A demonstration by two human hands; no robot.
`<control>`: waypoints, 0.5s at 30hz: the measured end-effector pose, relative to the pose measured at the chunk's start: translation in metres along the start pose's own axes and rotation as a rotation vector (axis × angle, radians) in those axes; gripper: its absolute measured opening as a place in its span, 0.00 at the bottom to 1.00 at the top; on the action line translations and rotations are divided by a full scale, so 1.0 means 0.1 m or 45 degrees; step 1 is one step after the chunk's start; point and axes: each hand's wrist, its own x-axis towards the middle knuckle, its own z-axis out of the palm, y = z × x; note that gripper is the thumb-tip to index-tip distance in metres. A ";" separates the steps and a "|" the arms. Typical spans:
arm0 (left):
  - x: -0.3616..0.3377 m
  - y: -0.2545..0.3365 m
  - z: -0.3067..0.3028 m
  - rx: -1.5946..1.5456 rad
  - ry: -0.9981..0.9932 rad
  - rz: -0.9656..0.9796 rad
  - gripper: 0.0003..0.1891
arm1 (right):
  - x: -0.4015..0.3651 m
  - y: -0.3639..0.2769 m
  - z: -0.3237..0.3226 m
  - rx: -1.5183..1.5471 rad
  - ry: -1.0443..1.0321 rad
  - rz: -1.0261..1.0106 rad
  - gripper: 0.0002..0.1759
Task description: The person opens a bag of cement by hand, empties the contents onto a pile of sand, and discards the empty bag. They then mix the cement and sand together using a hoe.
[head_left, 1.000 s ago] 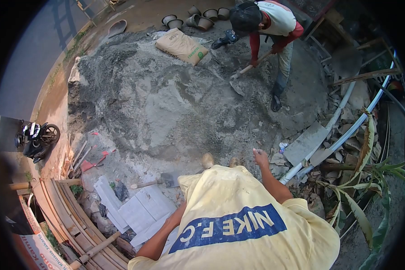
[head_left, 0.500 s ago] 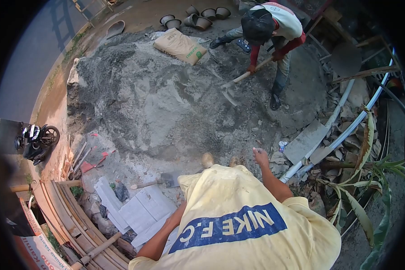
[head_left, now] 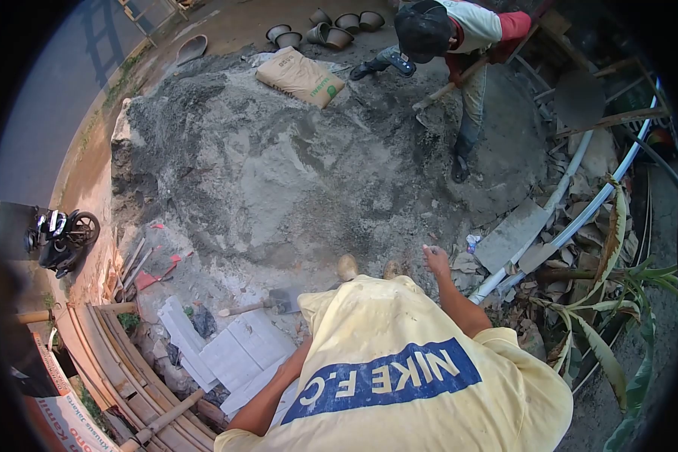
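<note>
My right hand (head_left: 435,260) hangs in front of me at the right, fingers loosely apart and nothing in them. It is nearest to the edge of the grey sand and cement heap (head_left: 279,188). My left forearm (head_left: 275,388) bends in toward my yellow shirt (head_left: 399,324); the hand itself is hidden behind the cloth. Near that arm a shovel (head_left: 282,301) lies on the ground beside white boards (head_left: 245,350). Across the heap, a co-worker (head_left: 467,38) grips a long-handled hoe (head_left: 452,87) whose blade is raised close to their leg.
A cement bag (head_left: 301,77) lies on the heap, with several buckets (head_left: 339,38) behind it. Pale pipes (head_left: 580,218) and rubble (head_left: 580,264) run along the right, near a plant (head_left: 599,331). Bamboo poles (head_left: 128,377) and a motorcycle (head_left: 62,237) are at the left.
The co-worker has pulled the hoe back to the right and up from the heap, straightening somewhat. My arms have stayed in place.
</note>
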 end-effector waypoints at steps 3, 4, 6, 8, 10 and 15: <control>0.02 0.01 0.01 -0.005 -0.013 -0.048 0.32 | 0.02 0.04 0.01 0.037 0.017 -0.002 0.23; 0.02 0.00 0.01 0.007 -0.008 -0.021 0.32 | 0.02 0.05 0.01 0.006 0.038 -0.003 0.23; 0.03 0.00 0.02 0.020 -0.005 0.007 0.33 | 0.02 0.09 0.01 -0.024 0.061 -0.003 0.23; 0.03 0.01 0.02 0.052 0.004 -0.027 0.33 | 0.04 0.13 0.02 0.002 0.035 -0.012 0.23; 0.10 -0.46 0.02 -0.073 -0.056 -0.100 0.33 | -0.02 0.09 0.02 -0.016 0.040 -0.009 0.23; 0.12 -0.37 0.01 0.135 -0.106 0.114 0.32 | -0.09 -0.02 0.01 -0.019 0.037 0.027 0.25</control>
